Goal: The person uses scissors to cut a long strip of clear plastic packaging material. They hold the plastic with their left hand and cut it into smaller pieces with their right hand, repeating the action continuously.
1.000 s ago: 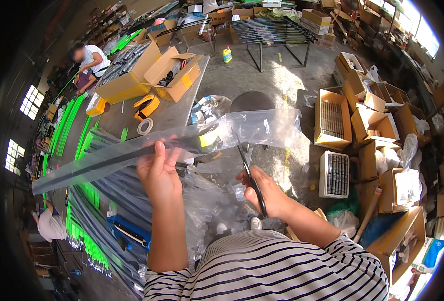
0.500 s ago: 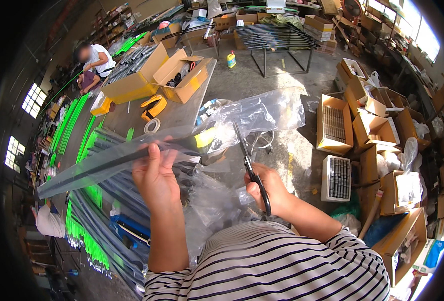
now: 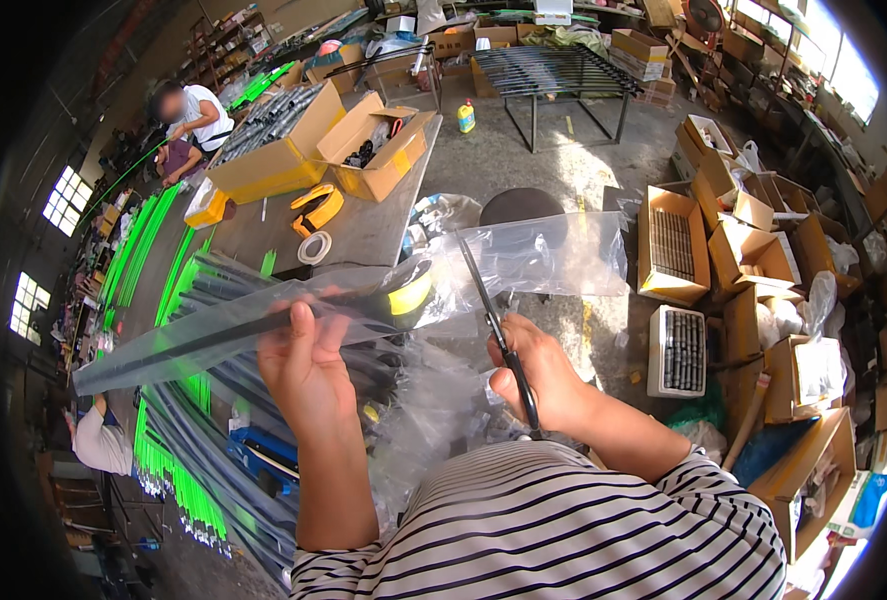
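My left hand [image 3: 310, 370] is closed around a long, slim black item [image 3: 203, 338] inside a clear plastic sleeve [image 3: 553, 245], thumb on top. The item widens at its right end, where a yellow band [image 3: 410, 296] shows through the plastic. Past that end, the sleeve's loose part stretches out to the right. Black-handled scissors [image 3: 523, 395] are in my right hand [image 3: 543, 372], fingers wrapped round the handles. Their blades point up and away, crossing the sleeve just right of the yellow band. Whether the blades are parted is hard to see.
Black tubes [image 3: 233, 400] and crumpled clear plastic [image 3: 433, 390] lie below my hands. Tape rolls [image 3: 315, 248] and open cartons [image 3: 378, 165] sit on the table at left. More boxes [image 3: 671, 245] line the right side. A round dark stool seat [image 3: 523, 205] stands ahead. Another person [image 3: 199, 115] works far left.
The sleeve's loose end has dropped, flattened and spread out to the right. The scissor blades have tilted a little further left. My left hand keeps its hold, slightly lower.
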A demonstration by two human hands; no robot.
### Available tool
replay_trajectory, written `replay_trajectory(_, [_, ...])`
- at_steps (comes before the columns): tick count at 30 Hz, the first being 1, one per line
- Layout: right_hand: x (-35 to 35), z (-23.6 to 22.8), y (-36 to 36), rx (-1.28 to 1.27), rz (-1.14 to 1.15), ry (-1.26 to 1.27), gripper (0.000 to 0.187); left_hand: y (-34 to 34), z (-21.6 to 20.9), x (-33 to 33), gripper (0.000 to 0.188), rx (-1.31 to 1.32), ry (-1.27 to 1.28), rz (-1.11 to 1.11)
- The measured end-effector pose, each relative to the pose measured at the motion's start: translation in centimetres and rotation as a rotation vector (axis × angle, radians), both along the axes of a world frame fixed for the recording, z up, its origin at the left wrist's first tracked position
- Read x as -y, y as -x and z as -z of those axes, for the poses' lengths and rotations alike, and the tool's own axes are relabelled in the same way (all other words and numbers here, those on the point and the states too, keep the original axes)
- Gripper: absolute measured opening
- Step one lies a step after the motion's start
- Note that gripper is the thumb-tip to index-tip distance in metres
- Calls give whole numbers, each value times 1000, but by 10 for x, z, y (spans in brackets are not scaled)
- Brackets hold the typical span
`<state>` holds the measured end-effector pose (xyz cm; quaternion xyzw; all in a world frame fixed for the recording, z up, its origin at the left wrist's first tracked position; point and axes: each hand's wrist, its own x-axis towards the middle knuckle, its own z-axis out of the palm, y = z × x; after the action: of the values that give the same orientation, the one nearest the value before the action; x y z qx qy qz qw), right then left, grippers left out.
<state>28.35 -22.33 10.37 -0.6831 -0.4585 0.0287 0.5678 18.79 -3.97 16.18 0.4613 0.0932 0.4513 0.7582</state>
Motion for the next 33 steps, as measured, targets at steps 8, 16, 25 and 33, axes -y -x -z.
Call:
replay_trajectory(8, [-1,-1,12,-74,-16,45,46,14,2,-3,9,13,-8,-21])
replay_trajectory(16, [-11,-7,17,36,-10,-31,53,24,2,-8,11,0,-10,-52])
replay_trajectory(25, [-24,35,35,-297,76,-57,49,74,13,-44,15,-55,119,-63])
replay_trajectory(33, [-6,94,20,-562,69,99,54,306,84,-159,18,-1024,-133,-851])
